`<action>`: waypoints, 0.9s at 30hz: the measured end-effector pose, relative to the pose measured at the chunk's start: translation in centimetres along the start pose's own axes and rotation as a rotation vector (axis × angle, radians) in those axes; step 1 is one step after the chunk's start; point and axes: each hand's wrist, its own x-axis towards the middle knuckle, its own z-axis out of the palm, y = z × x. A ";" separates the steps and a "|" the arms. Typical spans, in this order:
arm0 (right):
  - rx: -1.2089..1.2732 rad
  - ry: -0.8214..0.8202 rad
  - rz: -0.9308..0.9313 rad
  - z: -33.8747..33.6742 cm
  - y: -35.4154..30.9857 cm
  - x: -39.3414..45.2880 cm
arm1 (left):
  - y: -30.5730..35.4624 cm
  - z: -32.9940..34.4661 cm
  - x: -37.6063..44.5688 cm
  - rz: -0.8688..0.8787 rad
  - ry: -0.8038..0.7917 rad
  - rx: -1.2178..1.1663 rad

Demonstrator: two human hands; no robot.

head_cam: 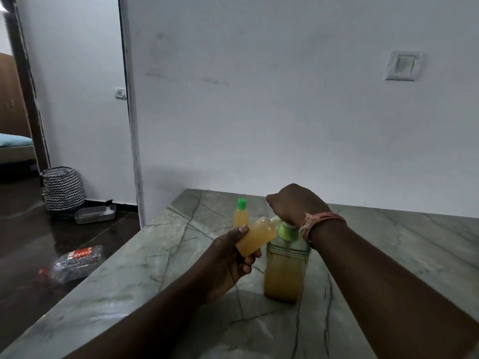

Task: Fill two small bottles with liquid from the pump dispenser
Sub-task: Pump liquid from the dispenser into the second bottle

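Zigzag-patterned basket (62, 189) by the doorway, grey tray (95, 213) beside it, crumpled plastic bottle (75, 263) on dark floor, wall switch (403, 65)

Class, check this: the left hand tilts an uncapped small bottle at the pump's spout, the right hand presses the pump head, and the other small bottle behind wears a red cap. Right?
One detail is wrong. In the head view the small bottle behind wears a green cap, not red. The rest stands: the left hand tilts the uncapped small bottle at the spout, and the right hand presses the pump head.

Both forearms are bare, without sleeves. The right wrist, at centre right of the frame, wears an orange-pink thread band (322, 221) with frayed ends.
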 end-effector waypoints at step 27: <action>-0.135 -0.029 -0.037 -0.8 -0.8 -0.2 | 0.0 0.2 -0.4 0.007 -0.009 0.009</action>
